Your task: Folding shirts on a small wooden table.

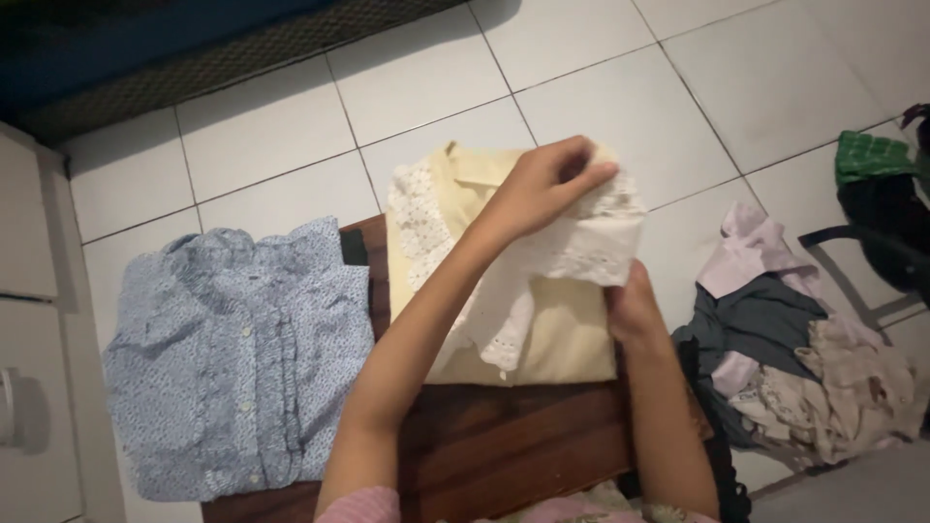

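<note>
Yellow blouse [542, 329] w/ white lace trim lies on dark wood table [504, 436], centre. Left hand [542, 189] pinches lace sleeve up top; right hand [630, 310] grips same sleeve at lower edge. Blue floral shirt [232, 358] folded just beside, left. Clothes pile [804, 368] on floor tiles, right.

Both hands [581, 242] on yellow lace blouse [542, 329]

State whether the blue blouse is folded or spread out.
Folded: the blue blouse lies as a neat rectangle, sleeves tucked under, button front up.
</note>
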